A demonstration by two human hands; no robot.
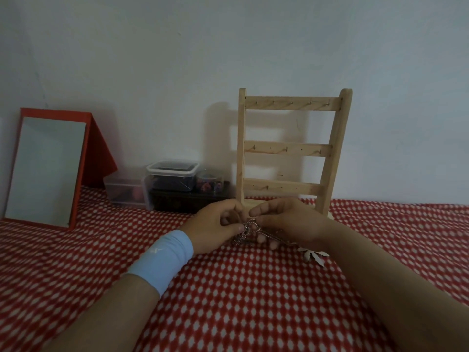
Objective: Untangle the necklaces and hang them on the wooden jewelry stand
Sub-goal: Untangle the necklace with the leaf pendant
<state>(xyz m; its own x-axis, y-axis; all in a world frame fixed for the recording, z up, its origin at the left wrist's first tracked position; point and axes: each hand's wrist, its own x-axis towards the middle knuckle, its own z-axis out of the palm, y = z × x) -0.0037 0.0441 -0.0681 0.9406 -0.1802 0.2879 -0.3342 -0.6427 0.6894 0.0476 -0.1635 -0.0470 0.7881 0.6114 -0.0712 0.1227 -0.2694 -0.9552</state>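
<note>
Indoors, left hand (213,224) and right hand (286,219) fingers (256,212) pinch tangled necklaces (247,228) above red-and-white cloth (228,301), pale wall (177,47) behind.

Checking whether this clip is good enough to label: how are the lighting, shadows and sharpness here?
Head view: dim and soft overall; head view: the wooden jewelry stand throws a clear shadow leftward onto the wall; head view: the tangled necklaces pinched by left hand and right hand blur into one clump.
</note>
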